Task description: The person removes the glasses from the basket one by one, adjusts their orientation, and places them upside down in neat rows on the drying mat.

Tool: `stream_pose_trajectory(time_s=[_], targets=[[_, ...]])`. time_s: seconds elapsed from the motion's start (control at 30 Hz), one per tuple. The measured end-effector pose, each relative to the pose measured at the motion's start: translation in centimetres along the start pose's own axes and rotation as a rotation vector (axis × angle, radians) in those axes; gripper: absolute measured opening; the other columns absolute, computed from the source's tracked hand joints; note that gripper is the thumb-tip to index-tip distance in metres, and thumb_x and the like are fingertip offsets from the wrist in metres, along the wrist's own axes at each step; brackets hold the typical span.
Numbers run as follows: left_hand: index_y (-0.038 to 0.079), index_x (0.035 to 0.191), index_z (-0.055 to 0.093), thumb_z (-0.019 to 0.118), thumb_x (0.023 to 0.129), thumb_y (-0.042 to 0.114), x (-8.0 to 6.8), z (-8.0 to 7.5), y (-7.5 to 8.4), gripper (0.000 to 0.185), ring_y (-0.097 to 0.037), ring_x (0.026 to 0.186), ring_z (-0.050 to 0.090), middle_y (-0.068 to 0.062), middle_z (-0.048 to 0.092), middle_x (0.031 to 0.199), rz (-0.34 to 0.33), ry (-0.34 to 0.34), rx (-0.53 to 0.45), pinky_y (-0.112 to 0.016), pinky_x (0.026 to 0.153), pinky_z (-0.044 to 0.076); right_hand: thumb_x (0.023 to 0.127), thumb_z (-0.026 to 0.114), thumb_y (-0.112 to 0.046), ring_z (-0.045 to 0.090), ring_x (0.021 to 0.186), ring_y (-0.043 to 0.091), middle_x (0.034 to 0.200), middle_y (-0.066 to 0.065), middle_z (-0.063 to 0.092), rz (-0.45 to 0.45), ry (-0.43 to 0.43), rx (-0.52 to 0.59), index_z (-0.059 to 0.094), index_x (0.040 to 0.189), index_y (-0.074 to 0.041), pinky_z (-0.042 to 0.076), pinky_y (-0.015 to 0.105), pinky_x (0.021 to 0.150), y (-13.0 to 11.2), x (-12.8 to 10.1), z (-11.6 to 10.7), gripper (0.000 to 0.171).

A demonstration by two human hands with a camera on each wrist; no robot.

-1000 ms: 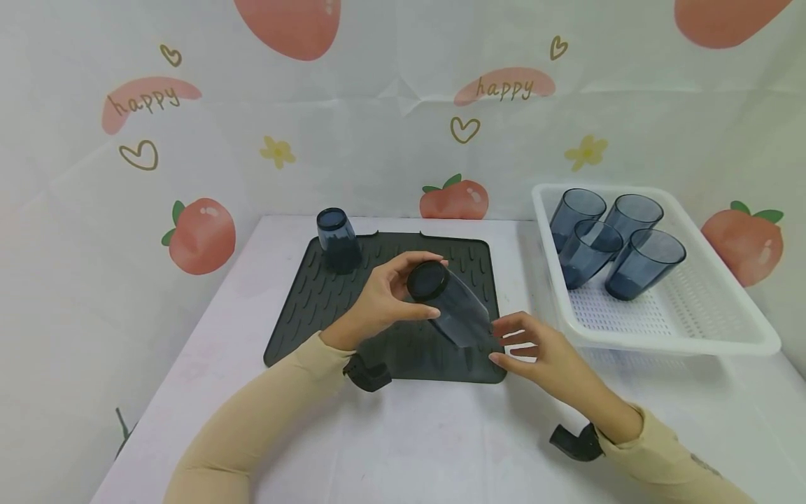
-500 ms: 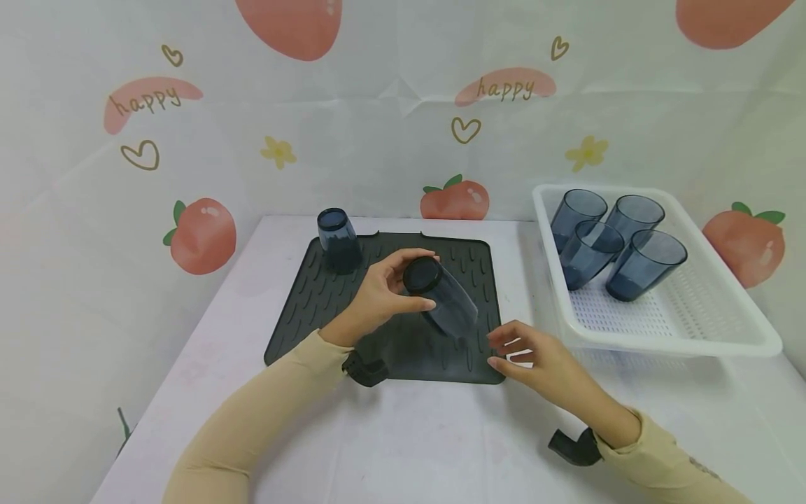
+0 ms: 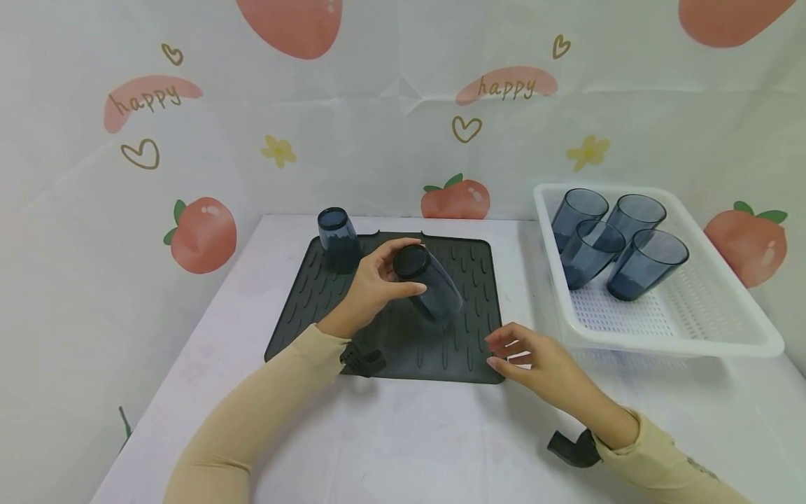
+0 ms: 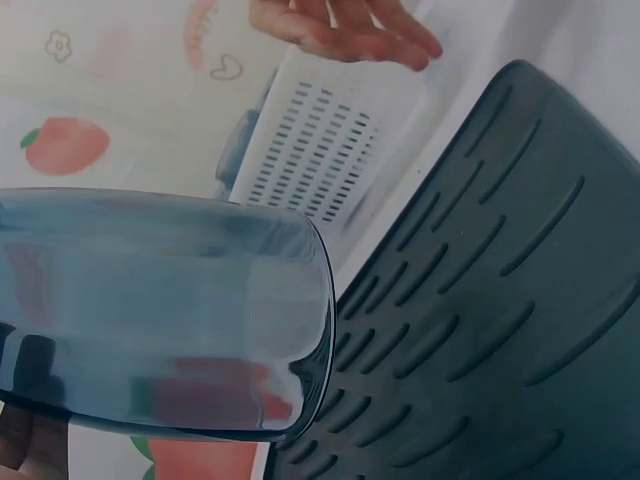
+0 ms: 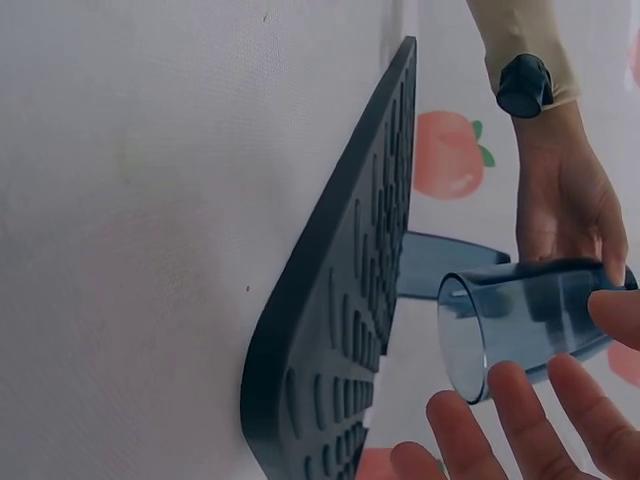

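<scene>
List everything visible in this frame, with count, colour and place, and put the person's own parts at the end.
Translucent blue plastic tumblers in the basket: four, upright, at its far end.
Translucent blue tumbler held tilted: one, base toward the camera, above the mat.
Upside-down blue tumbler: one, on the mat's far left corner.
Dark grey ribbed rubber drying mat: one, centre of the table.
White perforated plastic basket: one, right of the mat.
White table: one.
White backdrop with peach prints: behind the table.
Left hand: grips the tilted tumbler near its base.
Right hand: open, holding nothing, at the mat's near right corner.
</scene>
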State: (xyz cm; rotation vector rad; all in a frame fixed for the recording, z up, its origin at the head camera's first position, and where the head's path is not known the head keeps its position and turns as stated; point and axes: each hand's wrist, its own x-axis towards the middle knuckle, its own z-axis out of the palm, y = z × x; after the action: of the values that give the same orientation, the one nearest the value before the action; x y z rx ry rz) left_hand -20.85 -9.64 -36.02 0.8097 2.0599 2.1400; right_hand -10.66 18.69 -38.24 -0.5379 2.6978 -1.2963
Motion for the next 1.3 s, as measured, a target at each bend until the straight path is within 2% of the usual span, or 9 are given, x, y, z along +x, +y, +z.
stream_pose_trajectory(time_s=[0.2,0.37,0.53,0.8,1.3], targets=[[0.007,0.138,0.05,0.074,0.078,-0.007,0.3,-0.5,0.0,0.066,-0.019,0.116,0.057,-0.012,0.055,0.128,-0.014,0.025,0.026,-0.029,0.097,0.05,0.09,0.07,-0.018,0.068,0.092,0.017,0.106,0.002,0.069,0.001,-0.007,-0.018,0.064,0.108,-0.01,0.057,0.028,0.075,0.1,0.0,0.0,0.021],[0.007,0.139,0.048,0.073,0.078,-0.01,0.5,-1.0,0.0,0.068,-0.018,0.118,0.056,-0.013,0.053,0.131,-0.048,0.058,0.033,-0.031,0.1,0.049,0.091,0.069,-0.019,0.068,0.092,0.017,0.107,0.004,0.069,0.004,-0.027,0.001,0.064,0.107,-0.01,0.056,0.024,0.073,0.2,0.0,0.1,0.019],[0.01,0.14,0.049,0.073,0.078,-0.009,0.8,-1.5,0.2,0.069,-0.017,0.119,0.056,-0.012,0.053,0.133,-0.077,0.099,0.03,-0.03,0.1,0.049,0.091,0.068,-0.017,0.067,0.09,0.015,0.104,0.004,0.069,0.012,-0.053,-0.015,0.064,0.107,-0.01,0.056,0.023,0.072,0.3,-0.1,0.1,0.018],[0.01,0.141,0.047,0.073,0.08,-0.008,1.4,-2.3,0.1,0.068,-0.018,0.121,0.055,-0.013,0.051,0.136,-0.058,0.118,0.038,-0.031,0.102,0.048,0.092,0.067,-0.017,0.067,0.091,0.017,0.103,0.004,0.069,0.019,-0.075,-0.01,0.064,0.107,-0.008,0.056,0.023,0.073,0.2,-0.2,0.1,0.018],[0.011,0.141,0.047,0.074,0.081,-0.004,3.4,-3.3,-0.2,0.068,-0.02,0.12,0.055,-0.011,0.05,0.138,-0.074,0.191,0.095,-0.03,0.099,0.049,0.092,0.066,-0.017,0.068,0.092,0.016,0.105,0.004,0.069,0.008,-0.072,0.003,0.063,0.107,-0.009,0.057,0.025,0.074,0.0,-0.3,0.3,0.017]])
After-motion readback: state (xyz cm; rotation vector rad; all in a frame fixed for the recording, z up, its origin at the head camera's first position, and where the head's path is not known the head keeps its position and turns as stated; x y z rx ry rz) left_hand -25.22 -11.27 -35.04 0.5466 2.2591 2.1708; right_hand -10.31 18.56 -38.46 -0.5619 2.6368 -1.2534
